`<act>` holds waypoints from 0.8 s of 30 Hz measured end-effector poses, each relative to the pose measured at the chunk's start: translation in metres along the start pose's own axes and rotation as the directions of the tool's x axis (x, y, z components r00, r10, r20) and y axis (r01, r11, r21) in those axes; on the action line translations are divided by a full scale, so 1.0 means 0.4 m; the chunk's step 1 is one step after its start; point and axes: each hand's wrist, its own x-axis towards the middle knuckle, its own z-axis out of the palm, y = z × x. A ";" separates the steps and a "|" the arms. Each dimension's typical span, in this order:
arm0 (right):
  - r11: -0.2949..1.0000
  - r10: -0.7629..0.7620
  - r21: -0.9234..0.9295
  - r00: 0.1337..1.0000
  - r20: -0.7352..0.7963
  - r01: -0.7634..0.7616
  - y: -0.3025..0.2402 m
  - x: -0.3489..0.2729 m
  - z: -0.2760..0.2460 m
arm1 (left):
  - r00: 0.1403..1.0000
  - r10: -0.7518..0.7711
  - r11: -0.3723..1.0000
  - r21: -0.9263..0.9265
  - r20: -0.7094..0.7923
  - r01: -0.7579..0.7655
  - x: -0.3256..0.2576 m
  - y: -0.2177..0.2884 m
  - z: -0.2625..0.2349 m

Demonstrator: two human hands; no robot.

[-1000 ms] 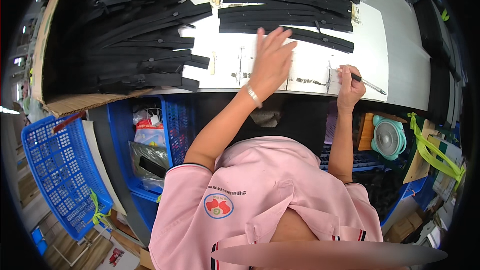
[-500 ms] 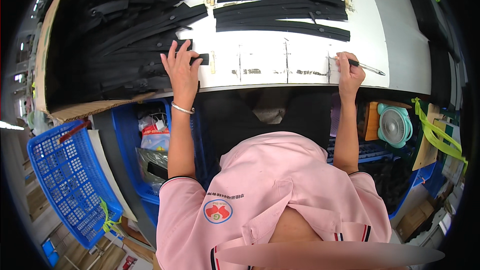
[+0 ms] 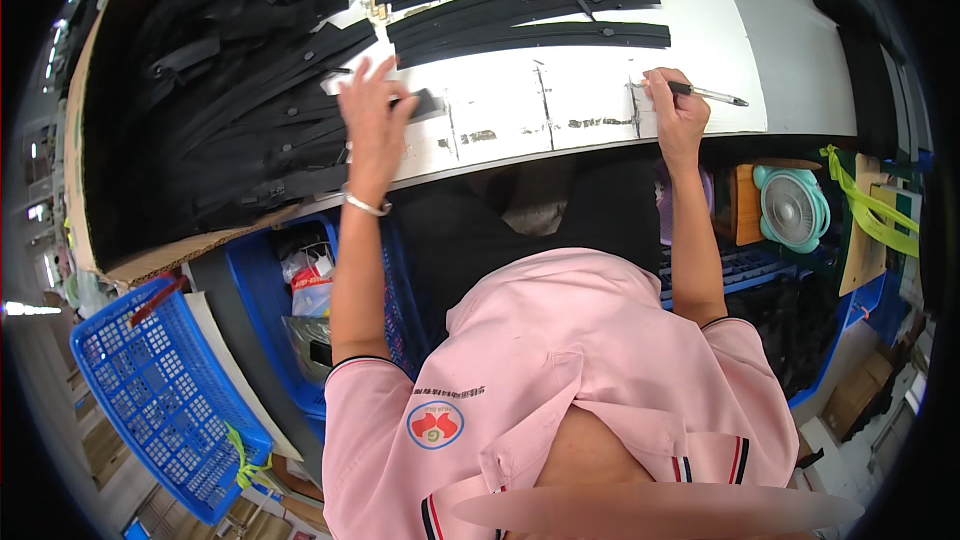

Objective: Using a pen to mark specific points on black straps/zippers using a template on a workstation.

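Observation:
My left hand, somewhat blurred, pinches the end of a black fabric strip between thumb and forefinger, its other fingers raised. The strip's end lies over the left part of a white board marked with dark upright lines. At the board's right side my right hand is closed around a pen with a clear barrel and a black part by the fingers. The pen lies across the fingers and points right; the hand rests near the rightmost drawn line.
Several black strips lie in rows across the far board. A large heap of black strips fills the cardboard-edged area at left. Below stand blue baskets; a teal fan is at right.
My left hand has shifted a little with the strip, whose end now reaches farther onto the board. My right hand still holds the pen by the right line. The view has shifted slightly.

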 end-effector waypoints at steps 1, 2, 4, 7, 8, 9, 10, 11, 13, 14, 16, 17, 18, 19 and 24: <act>1.000 0.005 0.002 1.000 -0.013 -0.005 -0.005 0.000 0.003 | 1.000 0.015 0.999 -0.033 0.009 -0.015 0.016 0.027 0.040; 1.000 -0.011 -0.001 1.000 -0.018 0.011 -0.012 -0.001 0.005 | 0.999 0.023 1.000 -0.022 0.035 -0.022 0.026 0.058 0.078; 0.993 -0.089 -0.084 0.996 -0.025 0.086 -0.037 -0.010 0.021 | 0.998 0.048 0.998 -0.046 0.034 -0.046 0.042 0.118 0.142; 0.882 -0.421 -0.206 0.905 0.064 0.425 -0.087 -0.041 0.084 | 0.999 0.049 0.997 -0.063 0.008 -0.048 0.052 0.177 0.184; 0.871 -0.352 -0.291 0.916 0.195 0.396 -0.110 -0.075 0.101 | 0.998 0.062 0.993 -0.100 -0.016 -0.064 0.053 0.191 0.189; 0.838 -0.386 -0.284 0.873 0.297 0.467 -0.128 -0.099 0.125 | 0.997 0.069 0.987 -0.139 -0.044 -0.074 0.054 0.204 0.193; 0.845 -0.387 -0.223 0.845 0.370 0.485 -0.141 -0.119 0.160 | 0.997 0.055 0.985 -0.158 -0.052 -0.062 0.047 0.218 0.194; 0.763 -0.452 -0.298 0.803 0.388 0.573 -0.149 -0.135 0.193 | 0.996 0.058 0.987 -0.146 -0.060 -0.067 0.036 0.230 0.192; 0.715 -0.423 -0.368 0.786 0.450 0.595 -0.147 -0.153 0.205 | 0.995 0.015 0.992 -0.120 -0.094 -0.026 0.002 0.241 0.176; 0.715 -0.421 -0.379 0.795 0.438 0.588 -0.139 -0.156 0.199 | 0.997 -0.004 0.995 -0.104 -0.074 -0.004 -0.020 0.239 0.163; 0.694 -0.398 -0.440 0.813 0.425 0.570 -0.113 -0.157 0.163 | 0.999 -0.037 0.997 -0.072 -0.022 0.035 -0.065 0.232 0.140; 0.680 -0.362 -0.490 0.831 0.421 0.545 -0.098 -0.154 0.134 | 0.998 -0.056 0.997 -0.055 0.003 0.056 -0.084 0.227 0.130; 0.693 -0.362 -0.503 0.852 0.377 0.517 -0.084 -0.150 0.106 | 0.998 -0.043 0.999 0.017 0.054 0.042 -0.100 0.222 0.121; 0.698 -0.379 -0.502 0.858 0.347 0.511 -0.071 -0.143 0.073 | 0.997 0.005 0.995 0.096 0.075 -0.012 -0.113 0.221 0.117; 0.635 -0.437 -0.562 0.846 0.305 0.531 -0.018 -0.113 -0.047 | 0.992 -0.049 0.981 0.192 0.119 0.025 -0.149 0.236 0.123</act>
